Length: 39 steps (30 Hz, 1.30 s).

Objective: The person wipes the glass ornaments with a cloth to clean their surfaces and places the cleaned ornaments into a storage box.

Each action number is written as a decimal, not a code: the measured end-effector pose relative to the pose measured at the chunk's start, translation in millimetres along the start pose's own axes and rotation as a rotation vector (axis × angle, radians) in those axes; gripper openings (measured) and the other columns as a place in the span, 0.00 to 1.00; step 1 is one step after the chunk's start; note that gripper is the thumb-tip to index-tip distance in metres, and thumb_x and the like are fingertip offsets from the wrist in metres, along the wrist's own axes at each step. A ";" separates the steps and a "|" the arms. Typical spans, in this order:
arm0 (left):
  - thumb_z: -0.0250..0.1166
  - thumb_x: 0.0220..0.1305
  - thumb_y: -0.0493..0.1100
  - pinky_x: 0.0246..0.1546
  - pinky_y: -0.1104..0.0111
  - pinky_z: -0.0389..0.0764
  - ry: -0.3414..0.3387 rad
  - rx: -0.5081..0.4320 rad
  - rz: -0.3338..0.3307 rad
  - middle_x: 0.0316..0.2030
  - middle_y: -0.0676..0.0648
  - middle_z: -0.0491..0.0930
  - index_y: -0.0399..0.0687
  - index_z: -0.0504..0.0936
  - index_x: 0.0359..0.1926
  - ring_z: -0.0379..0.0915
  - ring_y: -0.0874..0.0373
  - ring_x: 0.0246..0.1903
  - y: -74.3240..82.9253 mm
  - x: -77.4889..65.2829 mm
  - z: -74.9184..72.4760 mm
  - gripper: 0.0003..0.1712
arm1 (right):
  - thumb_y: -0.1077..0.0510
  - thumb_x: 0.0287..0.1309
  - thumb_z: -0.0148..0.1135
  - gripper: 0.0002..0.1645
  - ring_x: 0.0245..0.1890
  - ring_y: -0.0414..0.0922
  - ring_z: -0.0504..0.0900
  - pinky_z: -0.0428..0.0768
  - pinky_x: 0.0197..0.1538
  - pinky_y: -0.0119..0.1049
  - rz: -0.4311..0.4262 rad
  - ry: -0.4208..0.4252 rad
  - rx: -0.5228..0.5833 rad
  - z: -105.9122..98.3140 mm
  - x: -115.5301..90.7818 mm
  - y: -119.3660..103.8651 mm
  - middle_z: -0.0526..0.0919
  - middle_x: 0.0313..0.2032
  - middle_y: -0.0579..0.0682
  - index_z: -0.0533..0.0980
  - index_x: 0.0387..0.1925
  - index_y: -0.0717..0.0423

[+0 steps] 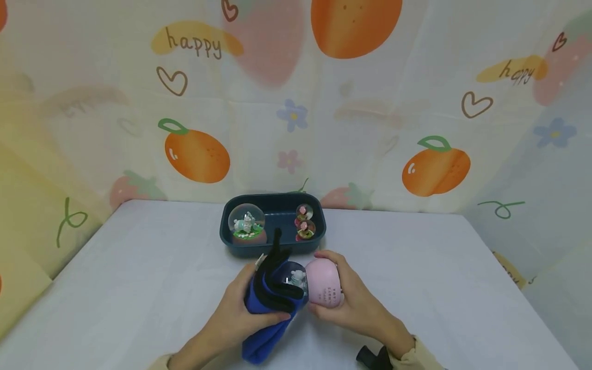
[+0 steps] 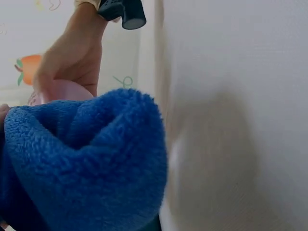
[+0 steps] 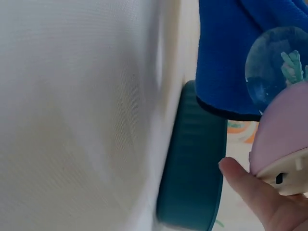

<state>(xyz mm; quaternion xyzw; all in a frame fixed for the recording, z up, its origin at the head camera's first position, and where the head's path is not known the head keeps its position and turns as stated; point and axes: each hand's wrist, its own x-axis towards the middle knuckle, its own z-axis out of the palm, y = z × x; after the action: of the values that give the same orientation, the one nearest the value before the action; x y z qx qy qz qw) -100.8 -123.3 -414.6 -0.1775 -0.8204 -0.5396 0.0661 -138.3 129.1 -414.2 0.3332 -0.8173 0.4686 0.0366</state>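
Observation:
My right hand [image 1: 349, 293] grips the pink base of a snow globe [image 1: 324, 282], tipped on its side so the clear dome points left. A small pale figure shows inside the dome. In my left hand [image 1: 242, 311] is a blue towel [image 1: 268, 308] with black edging, bunched around the dome's left side. The right wrist view shows the dome against the blue cloth and the cream underside of the base. From the left wrist, the fluffy towel [image 2: 106, 159] hides most of the globe.
Behind the hands stands a dark teal tray [image 1: 282, 203]. It holds another snow globe [image 1: 247, 224] on the left and two small globes [image 1: 305, 228] on the right. A white cloth covers the table [image 1: 152, 267]; a patterned curtain [image 1: 259, 149] hangs behind.

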 end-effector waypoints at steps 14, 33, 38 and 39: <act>0.78 0.47 0.62 0.58 0.61 0.77 -0.003 0.116 -0.007 0.60 0.63 0.72 0.73 0.65 0.68 0.72 0.66 0.57 6.5 -2.9 5.2 0.48 | 0.63 0.37 0.80 0.46 0.54 0.46 0.77 0.83 0.45 0.32 -0.242 -0.016 -0.126 3.4 -1.7 -6.0 0.70 0.59 0.52 0.64 0.58 0.53; 0.69 0.62 0.52 0.53 0.60 0.78 -0.162 -0.108 -0.254 0.54 0.49 0.83 0.52 0.74 0.63 0.78 0.55 0.52 3.9 5.2 -12.1 0.30 | 0.57 0.26 0.86 0.50 0.57 0.48 0.75 0.78 0.59 0.34 -0.635 -0.017 -0.219 5.0 0.3 -3.3 0.73 0.58 0.57 0.68 0.54 0.58; 0.64 0.67 0.51 0.53 0.61 0.78 -0.146 -0.154 -0.267 0.52 0.46 0.83 0.49 0.77 0.59 0.79 0.54 0.50 3.5 8.0 -16.8 0.23 | 0.58 0.25 0.86 0.50 0.57 0.49 0.74 0.76 0.62 0.32 -0.670 -0.009 -0.191 5.3 1.6 -3.4 0.72 0.58 0.58 0.68 0.54 0.60; 0.63 0.67 0.51 0.53 0.61 0.78 -0.132 -0.158 -0.268 0.51 0.46 0.83 0.49 0.77 0.59 0.79 0.53 0.50 3.5 8.5 -17.0 0.22 | 0.58 0.25 0.86 0.50 0.57 0.48 0.74 0.75 0.63 0.32 -0.663 -0.012 -0.185 5.1 1.2 -3.6 0.72 0.58 0.58 0.68 0.54 0.60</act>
<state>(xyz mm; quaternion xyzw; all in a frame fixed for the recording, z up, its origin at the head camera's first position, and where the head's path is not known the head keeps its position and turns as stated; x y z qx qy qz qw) -108.8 -135.6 -402.1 -0.1064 -0.7942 -0.5936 -0.0747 -135.9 123.2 -413.9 0.5789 -0.7037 0.3532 0.2121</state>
